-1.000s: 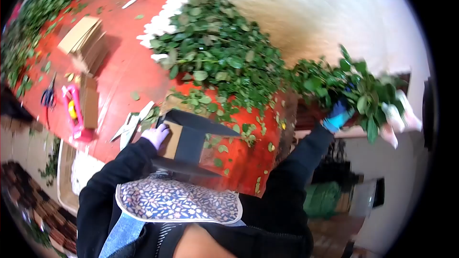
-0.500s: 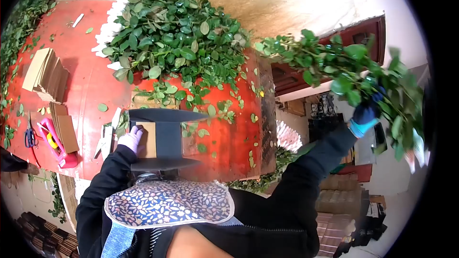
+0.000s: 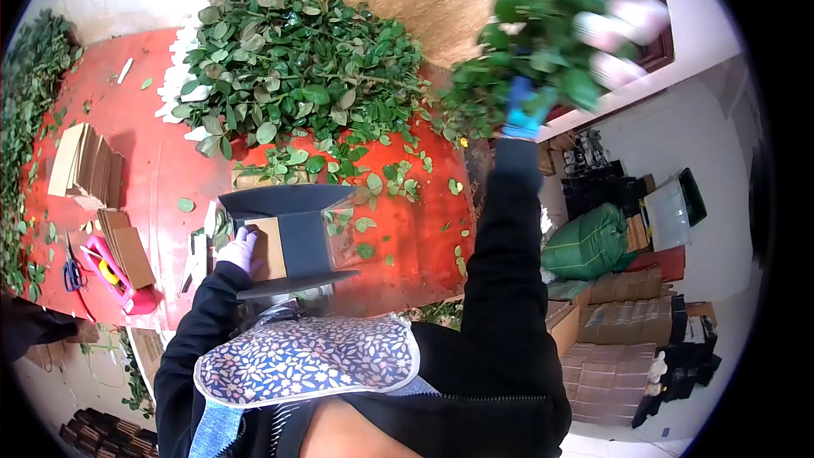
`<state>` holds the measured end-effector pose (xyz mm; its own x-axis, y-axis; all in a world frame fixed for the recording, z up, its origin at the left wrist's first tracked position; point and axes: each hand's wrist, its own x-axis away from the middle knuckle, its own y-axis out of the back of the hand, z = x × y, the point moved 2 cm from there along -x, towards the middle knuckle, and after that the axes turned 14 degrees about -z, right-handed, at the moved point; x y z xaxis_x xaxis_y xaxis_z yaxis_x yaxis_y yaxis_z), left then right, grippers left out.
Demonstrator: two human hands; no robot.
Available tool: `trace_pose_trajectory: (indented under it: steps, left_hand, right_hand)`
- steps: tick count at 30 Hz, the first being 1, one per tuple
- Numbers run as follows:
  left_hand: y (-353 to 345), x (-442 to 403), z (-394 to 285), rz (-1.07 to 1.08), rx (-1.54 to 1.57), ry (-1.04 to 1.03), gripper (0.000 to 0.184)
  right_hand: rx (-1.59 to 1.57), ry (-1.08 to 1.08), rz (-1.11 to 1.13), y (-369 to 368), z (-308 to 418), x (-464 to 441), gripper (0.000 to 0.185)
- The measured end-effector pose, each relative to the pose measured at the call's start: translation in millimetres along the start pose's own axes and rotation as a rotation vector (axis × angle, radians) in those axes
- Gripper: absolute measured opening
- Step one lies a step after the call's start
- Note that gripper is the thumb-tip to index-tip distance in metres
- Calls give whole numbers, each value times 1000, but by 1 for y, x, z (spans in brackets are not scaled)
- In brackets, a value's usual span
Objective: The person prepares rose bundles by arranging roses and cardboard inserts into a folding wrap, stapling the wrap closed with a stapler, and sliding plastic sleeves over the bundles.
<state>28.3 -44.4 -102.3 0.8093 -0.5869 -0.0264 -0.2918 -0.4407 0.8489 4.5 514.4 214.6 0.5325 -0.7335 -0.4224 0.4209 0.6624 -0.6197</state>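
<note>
My left hand (image 3: 241, 251), in a lilac glove, grips the left edge of a brown cardboard sheet (image 3: 270, 248). That sheet lies in a dark holder (image 3: 303, 242) with raised side walls at the table's front. Up at the right, my right hand (image 3: 527, 108), in a blue glove, is closed around a bunch of roses (image 3: 543, 42). Its green leaves and pale pink heads are blurred by motion, and the leaves partly cover my fingers. Left of this bunch, a big pile of leafy stems (image 3: 297, 68) with white-wrapped ends rests on the red table (image 3: 415, 246).
Stacked cardboard pieces (image 3: 85, 165), a pink tape dispenser (image 3: 123, 280) and scissors (image 3: 73, 271) lie at the left. Loose leaves are scattered over the table. On the floor to the right are a green sack (image 3: 585, 242) and cardboard stacks (image 3: 606, 382).
My right hand has swung left and upward with the roses, whose pale heads now point right instead of down. My left hand stays on the cardboard sheet. The view has shifted slightly.
</note>
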Motion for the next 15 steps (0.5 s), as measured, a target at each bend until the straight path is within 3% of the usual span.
trace_pose_trajectory:
  steps: [1,2,3,5,10,15]
  left_hand:
    - [1,0,-2,16,-27,8,62]
    - [0,-1,-1,28,-53,19,62]
    - [-3,-1,1,31,-48,21,63]
    - [-7,0,5,-27,-3,-22,64]
    - [0,-1,0,41,-26,27,65]
    - [-2,-1,5,24,28,31,65]
  right_hand:
    - [-107,-192,137,35,-32,-14,39]
    - [652,261,332,50,-58,-13,34]
    - [1339,836,332,66,-83,-11,32]
    - [1425,880,275,62,-85,8,29]
    - [1849,1084,494,2,-9,28,27]
    - [1638,808,608,-67,61,78,32]
